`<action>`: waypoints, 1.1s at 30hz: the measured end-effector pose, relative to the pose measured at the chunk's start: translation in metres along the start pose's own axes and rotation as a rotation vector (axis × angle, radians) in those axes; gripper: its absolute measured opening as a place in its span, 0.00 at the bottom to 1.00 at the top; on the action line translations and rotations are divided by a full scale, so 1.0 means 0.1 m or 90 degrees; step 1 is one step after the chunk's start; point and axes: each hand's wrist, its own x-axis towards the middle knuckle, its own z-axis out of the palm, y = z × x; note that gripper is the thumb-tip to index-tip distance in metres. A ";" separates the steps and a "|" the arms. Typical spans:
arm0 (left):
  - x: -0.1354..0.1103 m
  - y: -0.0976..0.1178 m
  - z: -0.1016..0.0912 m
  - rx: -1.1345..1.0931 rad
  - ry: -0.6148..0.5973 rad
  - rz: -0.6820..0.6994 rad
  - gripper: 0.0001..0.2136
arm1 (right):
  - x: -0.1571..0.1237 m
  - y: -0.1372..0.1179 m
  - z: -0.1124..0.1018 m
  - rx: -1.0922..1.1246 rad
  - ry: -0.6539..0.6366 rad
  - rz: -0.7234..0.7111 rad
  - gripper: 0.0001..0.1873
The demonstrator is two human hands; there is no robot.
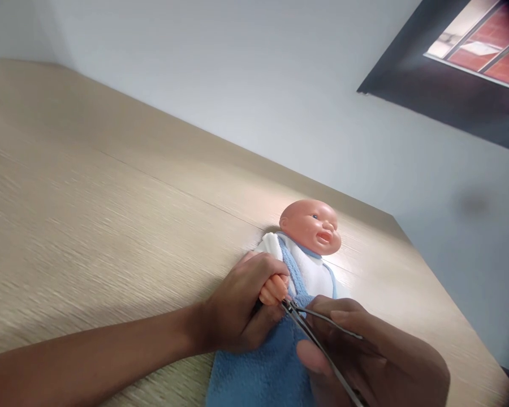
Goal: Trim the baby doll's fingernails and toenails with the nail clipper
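While the doll (305, 249) lay face-up on the table (89, 215) in its blue outfit, our left hand (237, 311) pinched the doll's small hand (274, 289) between closed fingers. Our right hand (365, 350) gripped the metal nail nippers (318, 345), tips at that tiny hand. We judged it best to hold the doll's hand steady and nip slowly, only at the fingertip edge.
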 end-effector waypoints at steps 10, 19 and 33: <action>0.01 0.00 0.00 0.003 -0.002 0.003 0.09 | 0.02 -0.01 -0.07 -0.028 -0.086 -0.082 0.05; 0.00 0.01 0.00 0.007 0.002 0.000 0.07 | -0.09 0.02 0.02 -0.076 -0.054 -0.064 0.13; 0.00 0.00 0.01 -0.021 0.007 -0.003 0.06 | -0.10 0.00 0.05 -0.089 0.009 -0.047 0.15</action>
